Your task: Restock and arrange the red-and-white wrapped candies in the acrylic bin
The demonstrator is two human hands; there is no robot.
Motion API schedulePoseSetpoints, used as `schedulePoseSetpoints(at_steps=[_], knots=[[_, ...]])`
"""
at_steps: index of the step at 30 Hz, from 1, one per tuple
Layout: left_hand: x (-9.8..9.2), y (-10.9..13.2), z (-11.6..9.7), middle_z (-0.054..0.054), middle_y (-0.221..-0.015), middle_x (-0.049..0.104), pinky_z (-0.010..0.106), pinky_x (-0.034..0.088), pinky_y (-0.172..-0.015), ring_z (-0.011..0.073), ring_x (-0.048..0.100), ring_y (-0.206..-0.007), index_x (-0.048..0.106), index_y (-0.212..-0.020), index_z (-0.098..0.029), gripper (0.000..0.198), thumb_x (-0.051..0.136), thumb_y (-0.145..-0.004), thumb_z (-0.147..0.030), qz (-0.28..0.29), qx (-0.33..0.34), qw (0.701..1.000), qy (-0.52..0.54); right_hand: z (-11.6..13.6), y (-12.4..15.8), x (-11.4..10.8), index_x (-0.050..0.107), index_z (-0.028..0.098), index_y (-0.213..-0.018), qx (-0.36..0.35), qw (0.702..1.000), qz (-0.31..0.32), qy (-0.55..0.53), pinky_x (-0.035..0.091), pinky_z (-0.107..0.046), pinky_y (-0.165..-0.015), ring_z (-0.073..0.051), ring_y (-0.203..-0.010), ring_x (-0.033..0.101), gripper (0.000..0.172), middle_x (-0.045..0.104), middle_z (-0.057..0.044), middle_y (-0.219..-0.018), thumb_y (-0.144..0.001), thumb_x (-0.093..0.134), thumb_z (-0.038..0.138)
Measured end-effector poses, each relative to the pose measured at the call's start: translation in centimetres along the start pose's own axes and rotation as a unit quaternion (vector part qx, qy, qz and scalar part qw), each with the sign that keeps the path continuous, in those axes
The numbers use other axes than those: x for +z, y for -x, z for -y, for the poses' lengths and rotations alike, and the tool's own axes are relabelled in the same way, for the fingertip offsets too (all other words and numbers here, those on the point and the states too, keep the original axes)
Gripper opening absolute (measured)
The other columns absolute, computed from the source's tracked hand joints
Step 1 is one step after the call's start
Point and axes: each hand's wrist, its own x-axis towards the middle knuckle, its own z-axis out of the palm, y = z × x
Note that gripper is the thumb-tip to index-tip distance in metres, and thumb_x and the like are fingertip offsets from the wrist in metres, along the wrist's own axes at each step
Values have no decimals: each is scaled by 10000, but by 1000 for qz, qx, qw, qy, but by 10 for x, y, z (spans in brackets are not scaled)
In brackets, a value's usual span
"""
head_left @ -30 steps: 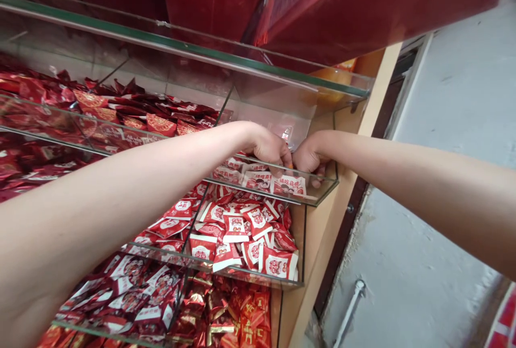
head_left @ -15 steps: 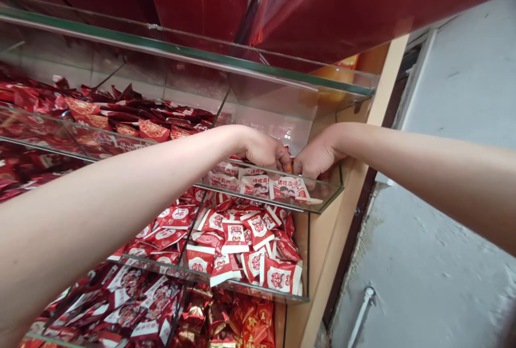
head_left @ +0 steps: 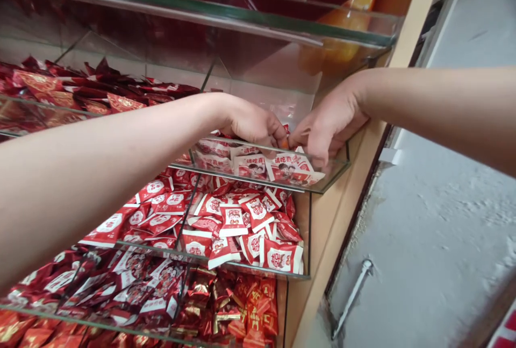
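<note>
My left hand reaches over the glass front of the top right compartment, its fingers curled down among white and red candy packets. A small orange spot shows at its fingertips; what they grip, if anything, is hidden. Close beside it, my right hand is in the same compartment, thumb and fingers apart and pointing down, close to the packets at the right end. No object shows between them. Part of both hands is seen through the glass lip.
Red and white candy packets fill the compartment below, with dark red ones and shiny red-gold ones lower down. A glass shelf edge crosses above my hands. At right stand a wooden side panel and a grey wall.
My view has shifted, so the upper shelf sits higher. My right hand's fingers have spread from a curled shape and moved toward the compartment's right end. My left hand stays curled among the packets.
</note>
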Motion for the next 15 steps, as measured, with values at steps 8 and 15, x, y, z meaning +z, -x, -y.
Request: schedulePoseSetpoints(at_steps=[8, 15], knots=[[5, 0, -2, -56, -588, 585, 399, 424, -745, 160, 561, -702, 603, -1019, -151, 443, 686, -586, -194, -42, -35, 997, 54, -1, 16, -2, 532, 89, -1115, -29, 979, -157, 127, 444, -203, -644, -91, -658, 605, 422, 633, 66, -687, -701, 588, 26], [6, 0, -6, -48, -593, 589, 379, 419, -727, 159, 552, -712, 609, -991, -136, 407, 694, -608, -243, -33, -44, 998, 18, -5, 10, 15, 523, 87, -1140, -30, 982, -163, 93, 410, -152, -632, -50, -637, 592, 421, 649, 60, -740, -731, 549, -10]])
